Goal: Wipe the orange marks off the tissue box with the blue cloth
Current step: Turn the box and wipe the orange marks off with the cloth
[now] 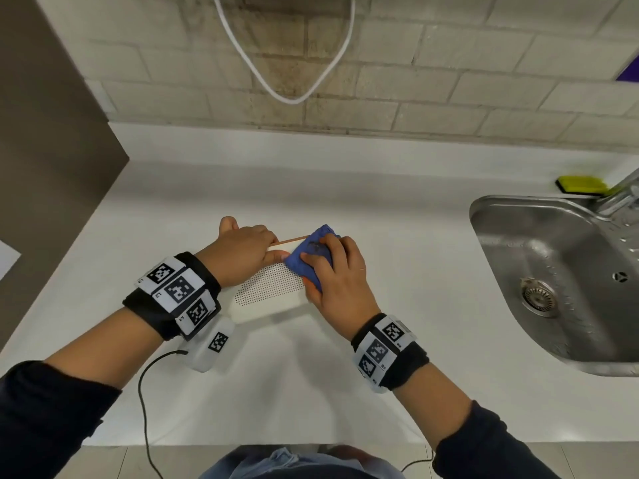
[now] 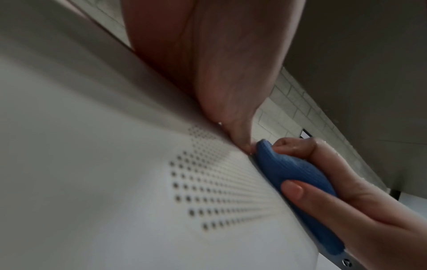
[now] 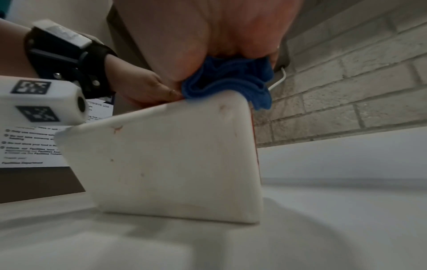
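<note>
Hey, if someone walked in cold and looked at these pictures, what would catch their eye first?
First, the blue cloth, bunched under the right hand and pressed on the far right end of the white tissue box in the middle of the counter. The left hand grips the box's other end. Next, faint orange marks on the box's side, and the steel sink at right.

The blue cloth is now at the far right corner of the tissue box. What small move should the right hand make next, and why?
Probably drag the blue cloth down over the near side of the tissue box. The right wrist view shows faint orange specks and a smear there, and the right hand already grips the cloth at the top edge, while the left hand holds the box.
</note>
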